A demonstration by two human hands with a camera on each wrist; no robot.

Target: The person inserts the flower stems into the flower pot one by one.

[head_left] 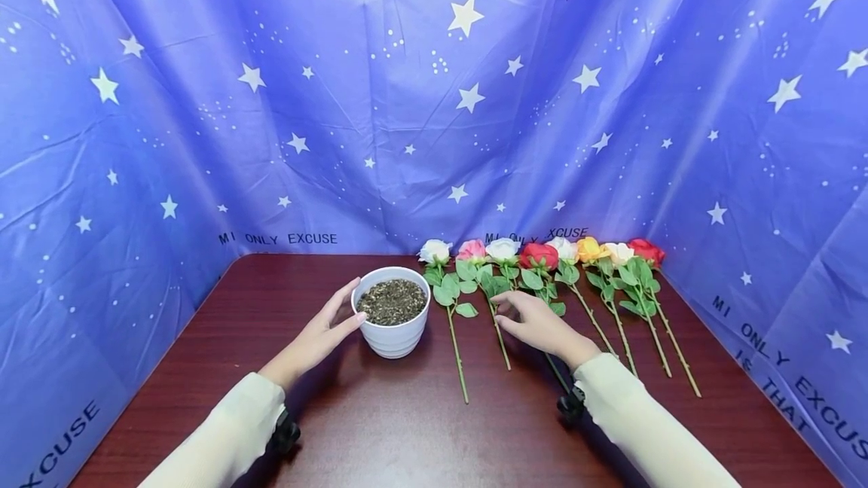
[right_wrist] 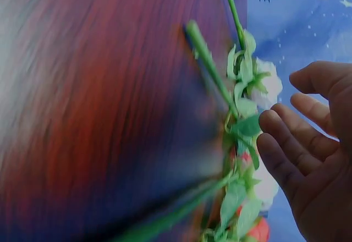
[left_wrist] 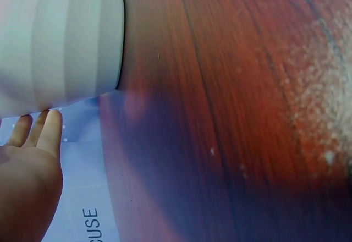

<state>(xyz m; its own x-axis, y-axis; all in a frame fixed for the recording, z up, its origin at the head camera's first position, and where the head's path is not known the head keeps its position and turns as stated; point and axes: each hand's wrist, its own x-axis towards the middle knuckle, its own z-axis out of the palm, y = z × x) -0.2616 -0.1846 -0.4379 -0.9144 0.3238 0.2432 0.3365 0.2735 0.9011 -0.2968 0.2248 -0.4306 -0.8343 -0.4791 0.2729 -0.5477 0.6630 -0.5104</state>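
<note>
A white ribbed flowerpot [head_left: 395, 342] filled with dark soil [head_left: 393, 301] stands upright on the table. My left hand [head_left: 319, 337] touches its left side, thumb and fingers spread along the wall. In the left wrist view, extended fingertips [left_wrist: 52, 122] meet the pot [left_wrist: 66, 44]. Over the stem of the pink rose [head_left: 472, 250] hovers my right hand [head_left: 539, 326], its fingers slightly bent and holding nothing. Left of it lies a white rose [head_left: 435, 251]; right of it are another white rose [head_left: 502, 249] and a red rose [head_left: 539, 256], whose stem the hand partly hides.
Further right lie several more roses, among them a yellow one [head_left: 591, 249] and a red one [head_left: 646, 252], heads toward the back edge. The dark red wooden table [head_left: 420, 428] is enclosed by a blue star-printed cloth [head_left: 380, 134].
</note>
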